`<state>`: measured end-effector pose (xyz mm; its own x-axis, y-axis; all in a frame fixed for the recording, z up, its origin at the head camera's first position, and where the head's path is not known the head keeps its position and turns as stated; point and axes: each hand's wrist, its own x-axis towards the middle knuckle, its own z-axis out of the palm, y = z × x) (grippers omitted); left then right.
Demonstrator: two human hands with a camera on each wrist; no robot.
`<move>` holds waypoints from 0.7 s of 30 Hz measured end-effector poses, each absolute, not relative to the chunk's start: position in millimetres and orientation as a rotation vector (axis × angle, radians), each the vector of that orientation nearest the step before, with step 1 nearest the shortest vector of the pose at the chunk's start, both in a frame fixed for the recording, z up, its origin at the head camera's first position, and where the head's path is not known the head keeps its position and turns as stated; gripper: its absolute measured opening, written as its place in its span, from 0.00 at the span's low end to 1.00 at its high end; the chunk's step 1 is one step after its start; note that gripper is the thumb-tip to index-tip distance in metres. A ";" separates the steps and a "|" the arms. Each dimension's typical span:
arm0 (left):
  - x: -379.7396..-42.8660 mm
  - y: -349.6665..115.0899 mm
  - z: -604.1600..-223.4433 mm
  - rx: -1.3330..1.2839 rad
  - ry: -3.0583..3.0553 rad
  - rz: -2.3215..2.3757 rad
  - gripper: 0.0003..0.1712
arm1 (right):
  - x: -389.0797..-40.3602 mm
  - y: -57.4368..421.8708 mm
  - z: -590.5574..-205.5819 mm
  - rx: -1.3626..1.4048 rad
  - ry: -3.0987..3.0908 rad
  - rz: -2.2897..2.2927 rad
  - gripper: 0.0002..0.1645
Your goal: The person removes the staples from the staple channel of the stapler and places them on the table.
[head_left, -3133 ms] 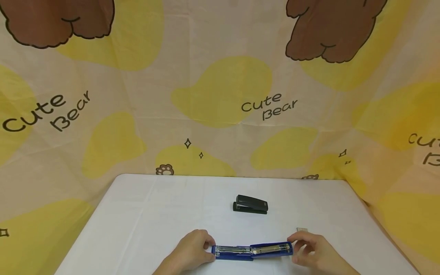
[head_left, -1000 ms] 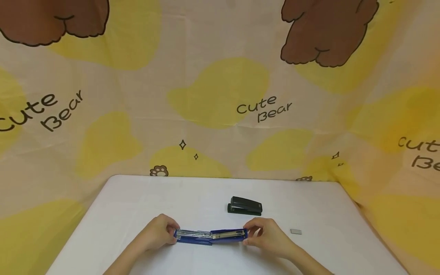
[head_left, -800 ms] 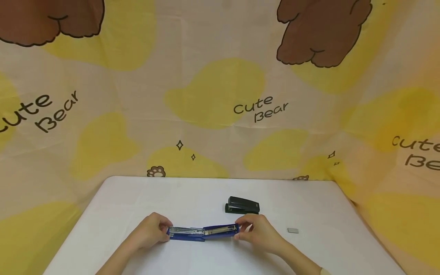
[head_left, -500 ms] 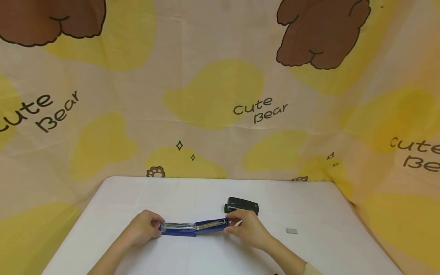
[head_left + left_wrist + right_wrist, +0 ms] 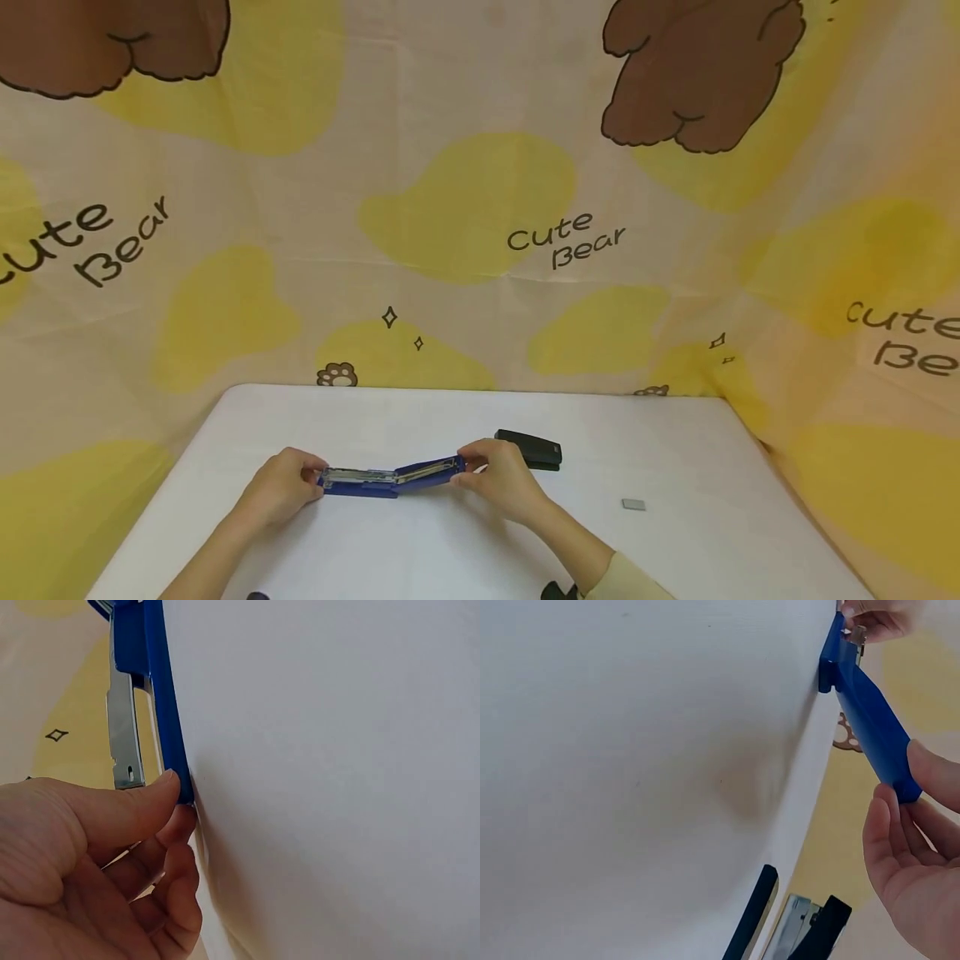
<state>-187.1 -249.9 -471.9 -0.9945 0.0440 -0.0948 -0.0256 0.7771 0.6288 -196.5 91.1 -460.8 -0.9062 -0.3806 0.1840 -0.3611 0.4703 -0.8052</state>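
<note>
A blue stapler, folded wide apart at its hinge, stretches between both hands. My left hand pinches the left end of its base; in the left wrist view the thumb lies on the blue base, beside the metal part. The far end of the raised half is pinched by my right hand, and in the right wrist view that blue half slants up from the hinge. Behind the right hand, partly covered by it, a black stapler stands on the table.
A small grey strip lies on the white table, right of the right forearm. Dark objects peek in at the bottom edge. A printed yellow-and-beige cloth hangs behind the table and along its sides.
Both hands have carried the blue stapler left and farther back over the table. Its right half tilts up more than before. The right hand now overlaps the black stapler's left end.
</note>
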 end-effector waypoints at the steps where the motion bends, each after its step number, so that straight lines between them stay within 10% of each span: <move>1: -186.9 -251.9 -471.7 0.004 2.868 1.015 0.18 | -197.7 88.1 -460.8 -0.670 2.675 -1.462 0.20; 21: -193.1 -280.9 -471.7 -0.055 2.942 0.955 0.21 | -216.1 45.1 -466.4 -0.538 2.720 -1.490 0.19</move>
<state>-193.1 -280.9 -471.7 -0.9982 -0.0190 -0.0567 -0.0487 0.8088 0.5861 -216.1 45.1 -466.4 -0.9415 -0.2924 0.1675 -0.2986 0.4933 -0.8170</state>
